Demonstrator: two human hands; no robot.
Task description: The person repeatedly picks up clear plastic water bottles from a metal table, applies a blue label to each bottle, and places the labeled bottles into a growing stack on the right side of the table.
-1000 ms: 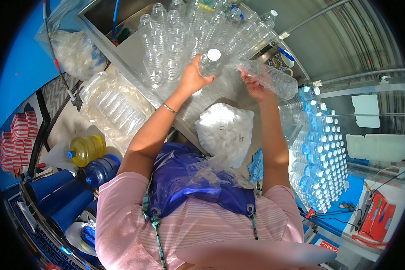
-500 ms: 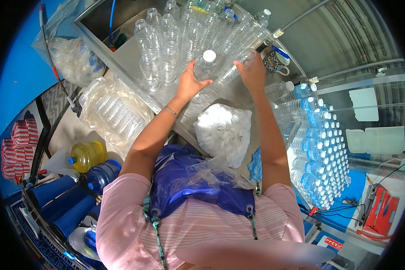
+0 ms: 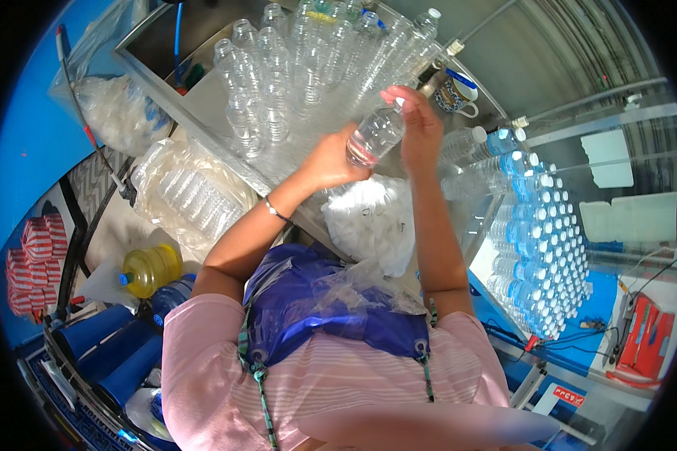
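A clear plastic bottle [image 3: 380, 134] is tilted between my hands above the metal worktop. My left hand [image 3: 334, 159] is closed round its lower part. At the bottle's upper end my right hand [image 3: 421, 126] has its fingers wrapped over the white cap, which is mostly hidden. Just below the bottle, toward me, lies a clear bag of white caps [image 3: 368, 229]. Several uncapped clear bottles [image 3: 274, 83] stand in rows beyond my hands, and a capped one [image 3: 427, 24] stands at their far right.
A patterned mug [image 3: 450, 98] sits right of my right hand. Many capped bottles with blue labels [image 3: 534, 240] are grouped farther right. Left of the metal edge are a plastic sack of bottles [image 3: 195, 195] and a yellow water jug [image 3: 152, 270].
My left hand has raised and tilted the capped bottle from among the others. My right hand has come off the bottles on the right and onto its cap.
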